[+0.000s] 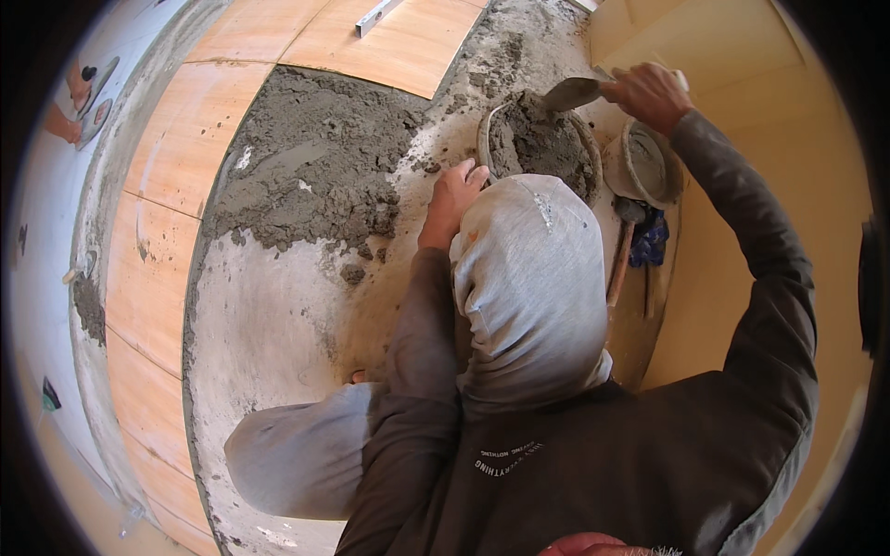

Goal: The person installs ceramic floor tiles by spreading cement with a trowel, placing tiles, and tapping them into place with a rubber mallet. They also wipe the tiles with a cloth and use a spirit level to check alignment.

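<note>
My right hand is shut on the handle of a trowel, whose blade rests on the grey mortar heaped in a round pan. My left hand grips the near-left rim of that pan. A spread bed of wet mortar lies on the concrete floor left of the pan. My knees in grey trousers fill the lower middle.
Orange-brown floor tiles line the left and top edges, with a spirit level on the top ones. A small empty bucket stands right of the pan, a hammer and blue gloves below it. Another person's hand shows at far left.
</note>
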The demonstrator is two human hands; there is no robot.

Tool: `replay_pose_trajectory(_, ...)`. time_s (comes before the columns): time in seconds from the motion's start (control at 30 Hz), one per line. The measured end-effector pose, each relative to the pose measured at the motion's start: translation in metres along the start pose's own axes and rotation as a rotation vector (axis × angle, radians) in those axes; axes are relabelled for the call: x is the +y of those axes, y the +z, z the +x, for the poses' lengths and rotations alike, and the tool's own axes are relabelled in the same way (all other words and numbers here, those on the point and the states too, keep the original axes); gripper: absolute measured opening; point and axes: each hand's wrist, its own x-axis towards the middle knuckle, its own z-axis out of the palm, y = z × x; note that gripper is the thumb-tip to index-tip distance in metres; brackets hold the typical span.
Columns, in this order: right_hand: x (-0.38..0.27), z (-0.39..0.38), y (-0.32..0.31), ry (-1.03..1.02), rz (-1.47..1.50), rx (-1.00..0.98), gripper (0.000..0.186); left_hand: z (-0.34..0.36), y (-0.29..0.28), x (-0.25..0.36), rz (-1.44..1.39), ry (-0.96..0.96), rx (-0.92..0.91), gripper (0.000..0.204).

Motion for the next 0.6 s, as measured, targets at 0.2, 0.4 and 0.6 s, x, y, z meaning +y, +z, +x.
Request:
replay_pose_trajectory(0.2, -0.07, -0.024, 0.027, -0.114, 0.016, 0.13, 0.012, -0.013, -0.008, 0.032, -0.503, -0.36, -0.001, 0.075)
replay_pose_trajectory(0.4, -0.039, -0.092, -0.007, 0.171, 0.187, -0.01, 0.02, -0.001, -0.018, 0.044, -0.228, -0.311, -0.134, 0.082)
replay_pose_trajectory(0.6, -0.078, -0.081, 0.088, 0.277, 0.789, -0.28, 0.032, 0.006, 0.002, 0.042, -0.408, -0.271, -0.095, 0.078)
